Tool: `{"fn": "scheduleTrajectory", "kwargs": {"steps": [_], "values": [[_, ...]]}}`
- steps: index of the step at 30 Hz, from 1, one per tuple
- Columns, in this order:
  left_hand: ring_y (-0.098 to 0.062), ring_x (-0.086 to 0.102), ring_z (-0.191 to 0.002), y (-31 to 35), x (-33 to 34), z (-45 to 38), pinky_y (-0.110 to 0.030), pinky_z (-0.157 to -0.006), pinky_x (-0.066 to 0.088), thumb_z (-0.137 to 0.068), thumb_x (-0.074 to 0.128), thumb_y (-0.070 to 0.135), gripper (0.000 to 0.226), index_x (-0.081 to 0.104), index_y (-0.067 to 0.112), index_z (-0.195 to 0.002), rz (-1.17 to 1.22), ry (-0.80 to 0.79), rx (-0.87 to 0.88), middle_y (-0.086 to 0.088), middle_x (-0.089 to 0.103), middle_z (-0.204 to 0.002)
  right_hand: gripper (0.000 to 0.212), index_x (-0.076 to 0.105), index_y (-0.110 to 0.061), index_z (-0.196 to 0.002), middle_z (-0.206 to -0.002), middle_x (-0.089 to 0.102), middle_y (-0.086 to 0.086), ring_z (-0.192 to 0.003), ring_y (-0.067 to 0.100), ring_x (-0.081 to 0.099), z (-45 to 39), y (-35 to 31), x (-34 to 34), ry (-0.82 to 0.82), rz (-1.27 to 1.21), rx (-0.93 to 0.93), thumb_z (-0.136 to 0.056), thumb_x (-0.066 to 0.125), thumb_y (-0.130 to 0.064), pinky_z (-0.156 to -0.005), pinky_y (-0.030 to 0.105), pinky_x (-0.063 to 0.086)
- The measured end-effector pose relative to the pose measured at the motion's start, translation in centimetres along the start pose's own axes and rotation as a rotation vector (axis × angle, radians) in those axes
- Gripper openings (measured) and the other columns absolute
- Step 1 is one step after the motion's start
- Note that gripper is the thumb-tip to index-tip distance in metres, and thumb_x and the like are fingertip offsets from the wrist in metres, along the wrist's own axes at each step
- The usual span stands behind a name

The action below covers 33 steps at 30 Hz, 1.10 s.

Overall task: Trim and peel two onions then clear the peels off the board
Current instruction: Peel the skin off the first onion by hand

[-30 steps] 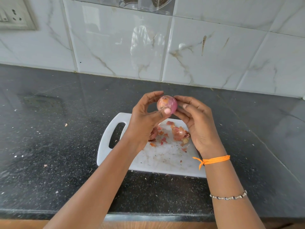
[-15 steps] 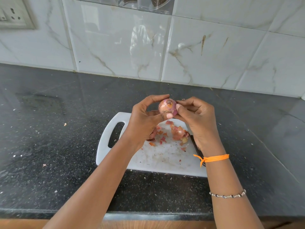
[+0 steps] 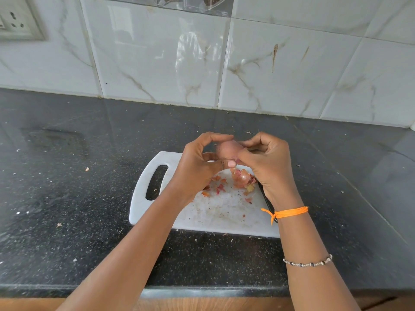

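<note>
Nearest, along the front of the dark speckled worktop (image 3: 67, 221), just forearms, with an orange thread (image 3: 285, 213) and a beaded bracelet (image 3: 307, 263) on the right wrist. Beyond that, the white cutting board (image 3: 143, 198), still strewn with loose onion peels (image 3: 241, 179) and small scraps, so nothing cleared yet; a dark strip at the board's right edge (image 3: 266, 200), mostly hidden under the right wrist, possibly a knife, cannot tell. Above the far part of the board, off its surface, the onion (image 3: 228, 149), held up between both hands and now lower and closer to the board than a second ago, and turned, with less of its glossy pink face on show. Left hand (image 3: 197, 167) curled round the onion's left side, thumb pressed beneath it; right hand (image 3: 267, 162) no longer loosely cupped with fingers extended but bunched, fingertips pinching at the onion's right flank. Likely meaning: a shift from turning and inspecting to gripping a flap of skin for the next pull, so peeling of this onion still under way. No second onion plainly visible; whether it lies among the peels, cannot tell. Farthest back, the marble-look wall tiles (image 3: 292, 70) and a socket plate (image 3: 20, 21) at upper left.
</note>
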<state>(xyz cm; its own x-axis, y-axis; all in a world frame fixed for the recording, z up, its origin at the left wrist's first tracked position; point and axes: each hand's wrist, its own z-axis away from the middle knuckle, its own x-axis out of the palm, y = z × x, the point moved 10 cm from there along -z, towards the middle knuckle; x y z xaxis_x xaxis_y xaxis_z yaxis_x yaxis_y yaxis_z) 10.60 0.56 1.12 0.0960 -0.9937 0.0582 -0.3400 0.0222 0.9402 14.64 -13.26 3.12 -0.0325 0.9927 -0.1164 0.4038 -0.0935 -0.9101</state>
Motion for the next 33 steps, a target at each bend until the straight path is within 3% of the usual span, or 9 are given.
{"fn": "scheduleTrajectory", "kwargs": {"steps": [4, 6, 9, 13, 17, 20, 24, 29, 33], "values": [[-0.017, 0.069, -0.082, -0.1, -0.3, -0.1, -0.022, -0.068, 0.055, -0.071, 0.073, -0.006, 0.046, 0.063, 0.018, -0.108, 0.086, 0.011, -0.017, -0.003, 0.068, -0.104, 0.011, 0.067, -0.002, -0.078, -0.081, 0.073, 0.013, -0.078, 0.026, 0.072, 0.0, 0.2, 0.1, -0.048, -0.114, 0.05, -0.08, 0.063, 0.008, -0.068, 0.035, 0.06], [-0.015, 0.069, -0.081, 0.0, -0.6, -0.2, -0.02, -0.069, 0.053, -0.073, 0.071, -0.007, 0.045, 0.062, 0.016, -0.111, 0.128, 0.027, -0.008, -0.003, 0.068, -0.107, 0.004, 0.068, -0.001, -0.087, -0.087, 0.072, 0.015, -0.082, 0.025, 0.072, 0.1, 0.2, 0.7, -0.117, -0.195, 0.076, -0.085, 0.064, 0.0, -0.072, 0.032, 0.059], [-0.013, 0.068, -0.085, 0.1, -0.6, -0.2, -0.021, -0.074, 0.053, -0.076, 0.069, -0.005, 0.042, 0.062, 0.017, -0.112, 0.146, 0.022, 0.003, -0.005, 0.066, -0.112, 0.015, 0.068, 0.0, -0.098, -0.095, 0.071, 0.017, -0.087, 0.023, 0.071, 0.2, -0.2, 0.9, -0.147, -0.224, 0.06, -0.084, 0.066, -0.002, -0.071, 0.027, 0.058], [-0.012, 0.068, -0.085, 0.1, -0.5, -0.2, -0.021, -0.074, 0.053, -0.077, 0.069, -0.005, 0.041, 0.063, 0.018, -0.111, 0.151, 0.01, 0.004, -0.004, 0.066, -0.112, 0.011, 0.071, -0.005, -0.089, -0.088, 0.073, 0.009, -0.081, 0.017, 0.072, 0.1, -0.5, 0.6, -0.086, -0.159, 0.013, -0.082, 0.067, 0.003, -0.067, 0.024, 0.056], [-0.015, 0.068, -0.086, 0.0, -0.5, -0.1, -0.026, -0.079, 0.056, -0.076, 0.071, -0.004, 0.042, 0.062, 0.016, -0.112, 0.097, 0.015, 0.003, -0.007, 0.068, -0.111, 0.023, 0.07, -0.021, -0.073, -0.074, 0.07, -0.008, -0.068, 0.003, 0.068, 0.0, -1.1, 0.1, 0.011, 0.052, -0.087, -0.079, 0.07, 0.001, -0.066, 0.018, 0.053], [-0.017, 0.068, -0.086, -0.2, -0.3, -0.2, -0.029, -0.082, 0.056, -0.076, 0.071, -0.002, 0.042, 0.062, 0.015, -0.113, 0.108, 0.0, -0.003, -0.009, 0.067, -0.112, 0.024, 0.07, -0.021, -0.071, -0.072, 0.07, -0.005, -0.067, 0.007, 0.069, 0.0, -0.9, -0.4, 0.059, 0.072, -0.085, -0.077, 0.071, 0.002, -0.065, 0.022, 0.056], [-0.016, 0.067, -0.087, -0.3, 0.0, -0.1, -0.022, -0.073, 0.054, -0.079, 0.068, -0.004, 0.041, 0.06, 0.011, -0.116, 0.133, -0.023, 0.001, -0.011, 0.064, -0.116, 0.023, 0.069, -0.016, -0.068, -0.071, 0.07, 0.009, -0.071, 0.025, 0.071, -0.2, 0.4, -0.8, 0.076, -0.029, 0.013, -0.075, 0.072, 0.006, -0.066, 0.037, 0.059], [-0.017, 0.065, -0.098, -0.1, 0.4, -0.2, -0.025, -0.082, 0.053, -0.078, 0.066, 0.006, 0.042, 0.059, 0.017, -0.118, 0.238, -0.086, 0.009, -0.003, 0.064, -0.116, 0.016, 0.066, -0.007, -0.07, -0.066, 0.067, 0.01, -0.061, 0.016, 0.069, -0.1, 1.3, -1.1, 0.08, -0.139, 0.132, -0.073, 0.075, 0.005, -0.061, 0.025, 0.057], [-0.019, 0.061, -0.106, -0.6, 0.9, -0.2, -0.027, -0.089, 0.053, -0.078, 0.059, 0.007, 0.041, 0.057, 0.017, -0.118, 0.309, -0.121, -0.025, -0.005, 0.062, -0.117, 0.009, 0.069, -0.008, -0.073, -0.066, 0.069, 0.007, -0.061, 0.017, 0.07, -0.4, 1.6, -1.0, 0.062, 0.126, 0.079, -0.073, 0.076, -0.002, -0.063, 0.029, 0.057]]}}
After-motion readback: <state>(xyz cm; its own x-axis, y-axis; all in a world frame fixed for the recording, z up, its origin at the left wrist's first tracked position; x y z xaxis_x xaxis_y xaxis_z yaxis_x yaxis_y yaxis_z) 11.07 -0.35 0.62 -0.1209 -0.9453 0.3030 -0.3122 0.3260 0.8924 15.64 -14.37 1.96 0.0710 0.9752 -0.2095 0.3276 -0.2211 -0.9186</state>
